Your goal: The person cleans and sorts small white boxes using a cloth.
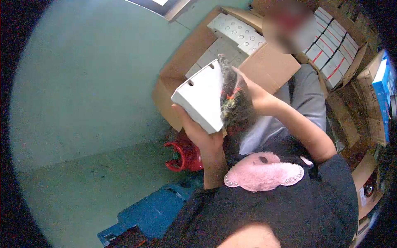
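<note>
A white plastic box (200,95), its flat face towards me and small dark slots along one edge, is held tilted in front of my body. My left hand (202,134) grips it from below, with the thumb along its side. My right hand (256,97) is closed on a dark, fuzzy rag (235,101) with orange and green flecks. The rag lies against the right part of the box and covers it. Most of my right fingers are hidden behind the rag, which is smeared by motion at its lower end.
Behind my hands stands an open cardboard box (169,89) with white knockout boxes (237,33) in it. At the upper right, another carton holds strapped white packs (335,49). A red gas cylinder (192,155) and a blue plastic case (153,208) are at the lower left.
</note>
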### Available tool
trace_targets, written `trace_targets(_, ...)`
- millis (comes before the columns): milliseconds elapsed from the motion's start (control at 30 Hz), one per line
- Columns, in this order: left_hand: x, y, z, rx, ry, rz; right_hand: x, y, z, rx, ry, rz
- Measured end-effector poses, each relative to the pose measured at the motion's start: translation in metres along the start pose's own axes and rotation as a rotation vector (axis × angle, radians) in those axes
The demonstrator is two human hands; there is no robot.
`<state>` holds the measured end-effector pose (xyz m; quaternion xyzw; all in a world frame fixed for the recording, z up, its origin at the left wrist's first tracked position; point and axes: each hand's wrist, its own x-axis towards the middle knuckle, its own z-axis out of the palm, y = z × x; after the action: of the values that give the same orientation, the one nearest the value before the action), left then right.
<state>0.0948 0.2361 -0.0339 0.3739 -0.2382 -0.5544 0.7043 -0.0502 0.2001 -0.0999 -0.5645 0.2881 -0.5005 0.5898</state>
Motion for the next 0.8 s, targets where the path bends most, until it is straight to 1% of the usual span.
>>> trace_targets(33,-0.004,-0.001,0.006,0.074,0.057,0.018,0.001,0.006,0.003,-0.07,0.027,-0.073)
trace_targets(67,-0.007,-0.003,0.006,0.107,0.039,-0.02,0.002,0.01,0.006,-0.14,0.052,-0.143)
trace_targets(133,-0.012,-0.005,0.004,0.169,0.0,-0.095,0.001,0.012,0.013,-0.012,0.076,0.031)
trace_targets(167,-0.012,-0.008,0.01,0.14,-0.062,-0.052,0.004,0.018,0.014,-0.108,0.112,-0.026)
trace_targets(200,-0.015,-0.012,0.012,0.203,-0.092,-0.057,0.008,0.021,0.015,-0.206,0.153,-0.078)
trace_targets(233,-0.018,-0.015,0.013,0.266,-0.123,-0.065,0.019,0.024,0.016,-0.461,0.216,-0.27)
trace_targets(267,-0.021,-0.016,0.014,0.328,-0.153,-0.074,0.019,0.024,0.012,-0.424,0.24,-0.183)
trace_targets(300,-0.023,-0.016,0.012,0.36,-0.229,-0.12,0.023,0.006,0.012,-0.385,0.266,-0.097)
trace_targets(333,-0.026,-0.017,0.01,0.394,-0.308,-0.164,0.02,-0.014,0.012,0.0,0.215,0.138)
trace_targets(367,-0.028,-0.02,0.012,0.427,-0.309,-0.151,0.017,-0.035,0.012,0.373,0.254,0.381)
trace_targets(400,-0.028,-0.022,0.015,0.46,-0.311,-0.137,0.012,-0.025,0.012,0.796,0.252,0.493)
trace_targets(500,-0.024,-0.016,0.024,0.424,-0.152,-0.107,0.013,0.01,0.019,0.515,0.29,0.153)
trace_targets(567,-0.016,-0.011,0.024,0.447,-0.106,-0.068,0.001,0.012,0.007,0.22,0.032,0.012)
trace_targets(600,-0.011,-0.01,0.025,0.459,-0.083,-0.047,0.003,0.01,0.01,0.334,-0.023,0.125)
trace_targets(633,-0.006,-0.013,0.025,0.48,-0.073,0.03,0.004,0.007,0.012,0.448,-0.067,0.246)
trace_targets(667,-0.003,-0.014,0.018,0.443,-0.117,0.003,0.006,0.004,0.014,0.551,-0.097,0.371)
trace_targets(700,0.001,-0.015,0.012,0.406,-0.161,-0.023,0.0,-0.003,0.015,0.407,-0.143,0.268)
trace_targets(767,0.002,-0.013,0.005,0.362,-0.222,-0.063,-0.003,-0.016,0.013,0.252,-0.207,0.235)
trace_targets(800,0.0,-0.011,0.006,0.383,-0.224,-0.057,-0.003,-0.022,0.012,0.239,-0.228,0.305)
